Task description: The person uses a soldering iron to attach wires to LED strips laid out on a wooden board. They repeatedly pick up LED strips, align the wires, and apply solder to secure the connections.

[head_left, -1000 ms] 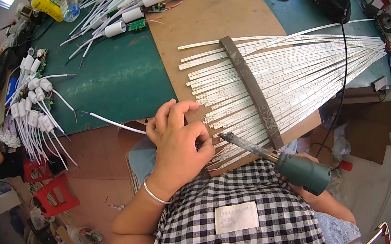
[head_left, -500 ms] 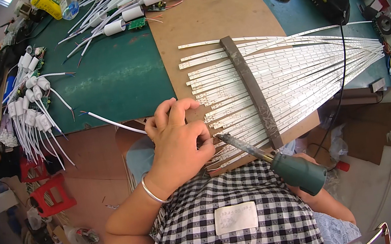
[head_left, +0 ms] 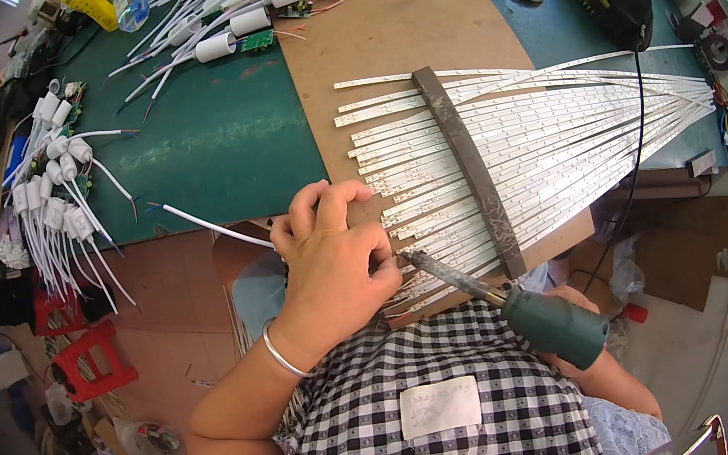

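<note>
Strips [head_left: 546, 132], many, thin, flat and silvery white, are dotted along their length and fanned over a brown board [head_left: 400, 22] laid on a green tabletop [head_left: 215, 160]; left ends spread, right ends bunched. Some ends are stained brownish. The strips are crossed by a straight, scuffed dark bar [head_left: 472, 170]. A white cable [head_left: 210, 223], smooth and round, with bare wires at its far end, is led up to the left hand [head_left: 332, 264]. Left fingers are curled, thumb and index brought near; whether anything is pinched cannot be told. A soldering iron [head_left: 553, 327], smooth green handle, crusted metal shaft, is gripped by the right hand [head_left: 572, 372], partly hidden; its tip is held near the lower strip ends.
</note>
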Available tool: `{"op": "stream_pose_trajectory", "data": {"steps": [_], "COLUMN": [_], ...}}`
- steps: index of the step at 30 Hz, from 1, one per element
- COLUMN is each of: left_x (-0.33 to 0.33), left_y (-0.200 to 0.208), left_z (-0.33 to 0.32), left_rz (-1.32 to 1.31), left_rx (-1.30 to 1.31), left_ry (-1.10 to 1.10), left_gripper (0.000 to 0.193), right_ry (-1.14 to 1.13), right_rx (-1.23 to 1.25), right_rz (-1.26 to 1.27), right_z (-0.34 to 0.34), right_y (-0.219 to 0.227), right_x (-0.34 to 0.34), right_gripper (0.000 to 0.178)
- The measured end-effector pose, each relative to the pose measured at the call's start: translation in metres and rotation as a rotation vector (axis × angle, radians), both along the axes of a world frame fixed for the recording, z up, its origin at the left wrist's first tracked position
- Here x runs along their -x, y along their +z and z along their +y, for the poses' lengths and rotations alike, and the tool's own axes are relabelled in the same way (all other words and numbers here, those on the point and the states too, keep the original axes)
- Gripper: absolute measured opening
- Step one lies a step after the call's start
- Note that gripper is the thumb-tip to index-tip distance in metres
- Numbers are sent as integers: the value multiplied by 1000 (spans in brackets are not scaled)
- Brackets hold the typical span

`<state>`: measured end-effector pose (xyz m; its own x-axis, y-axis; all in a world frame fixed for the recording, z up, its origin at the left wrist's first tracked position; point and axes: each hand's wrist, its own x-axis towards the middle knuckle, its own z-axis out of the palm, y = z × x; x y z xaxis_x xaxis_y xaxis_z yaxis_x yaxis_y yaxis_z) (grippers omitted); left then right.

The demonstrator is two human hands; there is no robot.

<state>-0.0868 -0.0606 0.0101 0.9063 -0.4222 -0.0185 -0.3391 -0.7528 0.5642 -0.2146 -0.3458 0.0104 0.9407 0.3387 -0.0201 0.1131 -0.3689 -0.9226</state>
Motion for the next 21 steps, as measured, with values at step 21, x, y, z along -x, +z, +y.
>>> {"op": "stream_pose_trajectory", "data": {"steps": [21], "left_x": [1], "left_y": [1], "left_z": [-1], "left_rz": [-12], "left_rx": [-8], "left_ry": [2], "left_gripper": [11], "right_ry": [73], "right_rx": [240], "right_rz": [-170], "right_z": [2], "right_y": [12], "right_x": [-13], "right_gripper": [48]}}
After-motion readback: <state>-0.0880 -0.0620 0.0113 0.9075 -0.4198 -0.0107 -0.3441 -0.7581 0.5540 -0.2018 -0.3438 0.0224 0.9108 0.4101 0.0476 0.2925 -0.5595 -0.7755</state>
